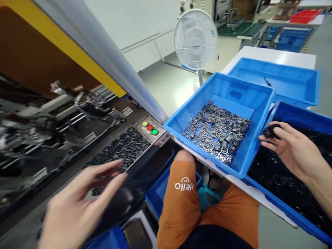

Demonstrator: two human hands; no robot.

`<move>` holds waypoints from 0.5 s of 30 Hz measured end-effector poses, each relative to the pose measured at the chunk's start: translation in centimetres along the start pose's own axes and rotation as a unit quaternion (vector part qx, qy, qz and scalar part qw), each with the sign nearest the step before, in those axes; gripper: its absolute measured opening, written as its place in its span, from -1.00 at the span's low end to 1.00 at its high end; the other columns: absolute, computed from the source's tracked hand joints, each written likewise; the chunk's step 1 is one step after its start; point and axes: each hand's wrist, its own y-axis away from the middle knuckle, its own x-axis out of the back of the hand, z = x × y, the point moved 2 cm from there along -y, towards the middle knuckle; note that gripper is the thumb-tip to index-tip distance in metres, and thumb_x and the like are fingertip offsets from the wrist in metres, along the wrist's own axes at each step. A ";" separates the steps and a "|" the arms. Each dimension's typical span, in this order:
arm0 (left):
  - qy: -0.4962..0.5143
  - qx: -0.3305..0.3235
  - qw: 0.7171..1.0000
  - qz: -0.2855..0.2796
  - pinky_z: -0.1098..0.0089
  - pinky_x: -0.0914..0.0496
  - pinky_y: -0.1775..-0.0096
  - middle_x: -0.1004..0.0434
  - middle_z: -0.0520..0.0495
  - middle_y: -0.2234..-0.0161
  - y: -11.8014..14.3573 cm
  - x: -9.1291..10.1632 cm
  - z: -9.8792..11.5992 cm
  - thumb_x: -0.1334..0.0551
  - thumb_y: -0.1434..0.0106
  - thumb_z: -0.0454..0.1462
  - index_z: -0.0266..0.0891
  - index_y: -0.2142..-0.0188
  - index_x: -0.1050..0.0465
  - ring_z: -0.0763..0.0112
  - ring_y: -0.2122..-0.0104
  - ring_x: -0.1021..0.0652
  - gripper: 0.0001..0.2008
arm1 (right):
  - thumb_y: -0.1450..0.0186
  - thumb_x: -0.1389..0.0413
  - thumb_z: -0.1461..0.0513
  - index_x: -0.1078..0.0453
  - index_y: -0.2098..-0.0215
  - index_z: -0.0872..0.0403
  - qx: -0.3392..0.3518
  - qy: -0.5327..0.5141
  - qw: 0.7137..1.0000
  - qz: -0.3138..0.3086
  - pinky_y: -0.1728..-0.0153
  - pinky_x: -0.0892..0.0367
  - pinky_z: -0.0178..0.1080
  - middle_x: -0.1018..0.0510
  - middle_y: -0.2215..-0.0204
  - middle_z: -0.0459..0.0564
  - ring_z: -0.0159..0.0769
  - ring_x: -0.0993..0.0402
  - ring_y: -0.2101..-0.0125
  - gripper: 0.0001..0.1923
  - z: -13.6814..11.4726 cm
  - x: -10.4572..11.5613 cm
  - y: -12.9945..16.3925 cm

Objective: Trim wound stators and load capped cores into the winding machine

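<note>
Over the right-hand blue bin (285, 211), which is full of dark parts, my right hand (295, 148) pinches a small black wheel-shaped part (271, 131) between thumb and fingers. My left hand (80, 200), slightly blurred, reaches over the edge of the machine with thumb and fingers apart. Just beyond its fingertips lies a pile of black ring-like parts (124, 147) on the machine bed; I make out nothing held in that hand. Between my hands stands a blue bin (176, 136) with many silver and black spoked wheel parts (215, 128) inside.
A panel with yellow, red and green buttons (149, 128) sits at the machine's corner, below a slanting metal post (116, 58). Another blue bin (293, 90) holds a dark thin item. A white fan (195, 39) stands behind. Below are my orange-clad legs (181, 207).
</note>
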 end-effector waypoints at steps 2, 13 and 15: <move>0.038 -0.110 0.989 -0.094 0.20 -0.62 0.20 -0.86 0.02 0.12 -3.1 -5.7 5.6 -0.54 -0.32 0.20 0.10 -0.01 -0.83 0.08 0.26 -0.76 -0.58 | -0.37 -0.62 0.01 -0.75 0.07 -0.10 0.006 -0.011 1.000 -0.024 0.06 -0.76 -0.30 -0.69 0.11 -0.07 -0.25 -0.80 0.13 -0.71 0.1 -0.2 -0.2; -0.185 -0.309 0.844 -0.397 0.03 -0.57 -0.16 -0.73 -0.40 -0.15 -18.1 -31.8 14.0 -0.51 -0.37 -0.18 -0.35 -0.27 -0.65 -0.04 -0.03 -0.71 -0.46 | -0.18 -0.70 -0.10 -0.66 0.04 -0.02 0.047 0.018 0.999 -0.011 0.43 -0.68 -0.43 -0.74 0.20 -0.10 -0.29 -0.81 0.33 -0.42 0.6 1.4 -1.4; -0.198 -0.326 0.829 -0.408 0.04 -0.54 -0.23 -0.66 -0.42 -0.23 -19.2 -33.8 14.0 -0.52 -0.36 -0.16 -0.37 -0.36 -0.57 -0.02 -0.09 -0.69 -0.35 | -0.20 -0.69 -0.09 -0.69 0.01 -0.01 0.057 0.019 0.998 -0.016 0.43 -0.67 -0.44 -0.75 0.16 -0.07 -0.31 -0.80 0.32 -0.43 0.4 1.5 -1.4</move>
